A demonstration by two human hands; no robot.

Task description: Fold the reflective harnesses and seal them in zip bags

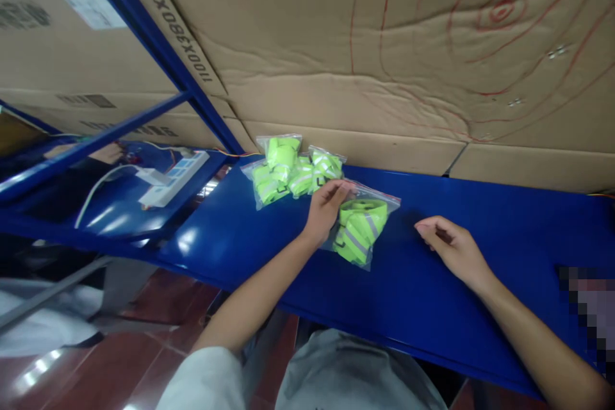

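My left hand [327, 208] pinches the upper left corner of a clear zip bag [391, 202]. Inside the bag is a folded neon yellow-green strap or vest [364, 230] with grey reflective bands and a small black hook-like part. To the right, apart from the bag, my right hand [454, 246] hovers over the blue table [398, 314]. Its fingers are curled together and nothing shows in them. Just beyond my left hand lies a cluster of similar bags [283, 157] with neon folded pieces, several in all, some overlapping.
Cardboard panels [307, 25] with red drawn lines stand along the back edge. A blue metal frame [177, 70] rises at the left. Beyond it are a white power strip [175, 179] with a plugged-in cable and another person's hand [108, 152]. A pixelated patch covers the right edge.
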